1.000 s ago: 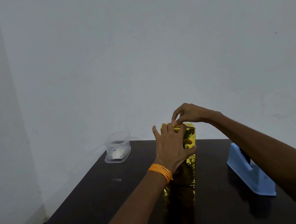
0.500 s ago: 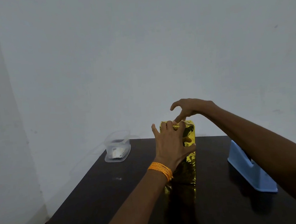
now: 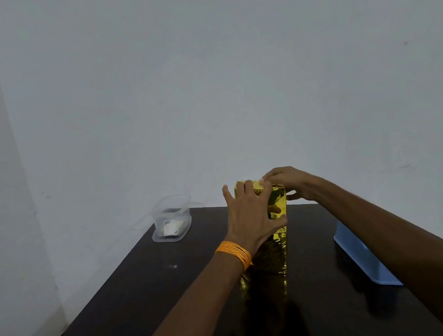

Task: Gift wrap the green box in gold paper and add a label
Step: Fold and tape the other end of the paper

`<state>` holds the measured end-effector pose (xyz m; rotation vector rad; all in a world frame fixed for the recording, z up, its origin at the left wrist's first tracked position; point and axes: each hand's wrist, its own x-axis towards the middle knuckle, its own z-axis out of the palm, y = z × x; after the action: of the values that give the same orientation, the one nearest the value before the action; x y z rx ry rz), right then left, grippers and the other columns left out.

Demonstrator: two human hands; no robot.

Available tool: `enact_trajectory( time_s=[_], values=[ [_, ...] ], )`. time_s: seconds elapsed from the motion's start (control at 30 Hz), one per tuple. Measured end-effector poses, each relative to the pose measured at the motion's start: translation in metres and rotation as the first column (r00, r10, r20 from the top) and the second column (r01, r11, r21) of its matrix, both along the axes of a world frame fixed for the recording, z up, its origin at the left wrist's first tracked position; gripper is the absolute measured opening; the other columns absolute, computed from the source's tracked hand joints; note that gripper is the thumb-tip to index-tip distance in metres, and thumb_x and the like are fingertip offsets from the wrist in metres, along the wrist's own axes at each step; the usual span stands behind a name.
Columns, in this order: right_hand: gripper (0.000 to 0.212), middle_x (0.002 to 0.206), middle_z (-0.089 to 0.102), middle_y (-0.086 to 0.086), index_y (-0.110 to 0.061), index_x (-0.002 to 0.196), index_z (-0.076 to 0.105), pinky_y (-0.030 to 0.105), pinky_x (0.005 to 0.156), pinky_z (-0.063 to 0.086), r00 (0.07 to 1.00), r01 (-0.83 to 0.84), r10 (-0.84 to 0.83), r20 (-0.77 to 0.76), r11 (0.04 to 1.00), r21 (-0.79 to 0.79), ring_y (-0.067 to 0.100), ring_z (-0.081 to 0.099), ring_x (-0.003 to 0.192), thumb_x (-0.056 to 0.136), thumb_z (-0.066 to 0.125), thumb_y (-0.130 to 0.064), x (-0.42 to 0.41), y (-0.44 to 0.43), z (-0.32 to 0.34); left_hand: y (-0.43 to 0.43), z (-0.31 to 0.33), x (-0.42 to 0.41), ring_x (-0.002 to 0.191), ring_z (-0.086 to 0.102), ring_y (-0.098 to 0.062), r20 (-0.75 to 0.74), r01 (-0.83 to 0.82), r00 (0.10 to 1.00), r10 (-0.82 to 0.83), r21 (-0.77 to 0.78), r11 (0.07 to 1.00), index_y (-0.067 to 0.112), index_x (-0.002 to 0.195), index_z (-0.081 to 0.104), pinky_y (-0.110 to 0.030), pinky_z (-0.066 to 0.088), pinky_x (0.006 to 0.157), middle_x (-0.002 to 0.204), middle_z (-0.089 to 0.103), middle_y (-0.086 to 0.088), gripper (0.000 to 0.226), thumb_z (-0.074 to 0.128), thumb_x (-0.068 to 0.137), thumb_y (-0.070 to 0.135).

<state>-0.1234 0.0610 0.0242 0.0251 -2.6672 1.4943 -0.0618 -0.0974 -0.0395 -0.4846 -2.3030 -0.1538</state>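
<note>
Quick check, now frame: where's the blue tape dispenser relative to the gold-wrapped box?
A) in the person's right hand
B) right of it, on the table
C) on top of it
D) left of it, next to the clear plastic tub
B: the blue tape dispenser stands on the dark table, to the right of the gold-wrapped box and apart from it.

The left hand (image 3: 250, 215) covers much of the gold-wrapped box's (image 3: 278, 208) near face, the right forearm (image 3: 376, 222) hides part of the blue tape dispenser (image 3: 363, 260), and the clear container's (image 3: 171, 218) pale contents are too small to identify.
</note>
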Motion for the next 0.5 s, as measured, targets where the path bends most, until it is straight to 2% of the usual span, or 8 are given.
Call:
enact_trajectory(
  time_s=[0.07, 0.17, 0.27, 0.33, 0.4, 0.47, 0.5],
  values=[
    [0.019, 0.113, 0.068, 0.005, -0.025, 0.103, 0.071, 0.031, 0.077, 0.05, 1.0, 0.002, -0.002, -0.005, 0.998, -0.062, 0.021, 0.062, 0.098, 0.087, 0.072, -0.036, 0.0, -0.002, -0.007, 0.0, -0.001, -0.001, 0.124, 0.044, -0.031, 0.005, -0.005, 1.0, 0.005, -0.012, 1.0, 0.027, 0.141, 0.036, -0.065, 0.019, 0.109, 0.128, 0.05, -0.012, 0.08, 0.041, 0.077, 0.075],
    [0.019, 0.113, 0.068, 0.007, -0.023, 0.1, 0.072, 0.033, 0.08, 0.05, 1.0, 0.002, -0.001, 0.004, 0.986, -0.17, 0.021, 0.061, 0.096, 0.086, 0.072, -0.036, 0.001, 0.0, -0.016, 0.0, 0.003, 0.001, 0.125, 0.044, -0.029, 0.012, 0.007, 1.0, -0.007, 0.003, 1.0, 0.029, 0.142, 0.037, -0.064, 0.018, 0.11, 0.128, 0.053, -0.01, 0.073, 0.034, 0.084, 0.073],
    [0.022, 0.105, 0.066, 0.003, -0.021, 0.102, 0.071, 0.033, 0.077, 0.048, 1.0, -0.001, 0.003, 0.014, 0.983, -0.181, 0.018, 0.058, 0.093, 0.084, 0.072, -0.036, 0.003, 0.001, -0.016, -0.003, 0.018, 0.003, 0.124, 0.047, -0.025, 0.066, 0.094, 0.992, -0.11, 0.207, 0.974, 0.028, 0.138, 0.04, -0.057, 0.025, 0.111, 0.127, 0.058, -0.004, 0.057, 0.034, 0.093, 0.062],
    [0.025, 0.103, 0.063, 0.001, -0.02, 0.102, 0.071, 0.034, 0.077, 0.045, 1.0, -0.006, 0.009, 0.021, 0.984, -0.181, 0.018, 0.056, 0.093, 0.084, 0.073, -0.037, 0.004, 0.001, -0.015, -0.009, 0.031, -0.004, 0.119, 0.051, -0.024, 0.057, 0.138, 0.982, -0.178, 0.415, 0.899, 0.026, 0.136, 0.042, -0.049, 0.038, 0.104, 0.125, 0.061, -0.004, 0.048, 0.04, 0.096, 0.052],
    [0.029, 0.104, 0.061, -0.001, -0.021, 0.103, 0.07, 0.032, 0.076, 0.044, 0.999, -0.011, 0.016, 0.029, 0.984, -0.178, 0.017, 0.054, 0.093, 0.083, 0.076, -0.041, 0.005, 0.002, -0.014, -0.017, 0.044, -0.017, 0.114, 0.054, -0.024, 0.084, 0.139, 0.968, -0.238, 0.612, 0.779, 0.024, 0.133, 0.046, -0.044, 0.046, 0.096, 0.125, 0.061, -0.005, 0.043, 0.052, 0.094, 0.041],
    [0.035, 0.103, 0.06, -0.002, -0.019, 0.105, 0.069, 0.031, 0.073, 0.042, 0.999, -0.018, 0.025, 0.032, 0.982, -0.189, 0.016, 0.052, 0.091, 0.081, 0.077, -0.043, 0.006, 0.003, -0.014, -0.024, 0.055, -0.033, 0.105, 0.057, -0.023, 0.204, 0.08, 0.914, -0.351, 0.758, 0.648, 0.022, 0.13, 0.048, -0.038, 0.049, 0.088, 0.124, 0.06, -0.008, 0.044, 0.061, 0.089, 0.033],
    [0.037, 0.103, 0.06, -0.002, -0.018, 0.107, 0.069, 0.031, 0.072, 0.042, 0.999, -0.024, 0.031, 0.032, 0.98, -0.198, 0.016, 0.052, 0.091, 0.081, 0.078, -0.043, 0.005, 0.004, -0.015, -0.025, 0.059, -0.04, 0.101, 0.057, -0.022, 0.275, 0.036, 0.859, -0.432, 0.809, 0.586, 0.022, 0.129, 0.048, -0.035, 0.048, 0.084, 0.125, 0.059, -0.008, 0.046, 0.065, 0.087, 0.03]
  ],
)
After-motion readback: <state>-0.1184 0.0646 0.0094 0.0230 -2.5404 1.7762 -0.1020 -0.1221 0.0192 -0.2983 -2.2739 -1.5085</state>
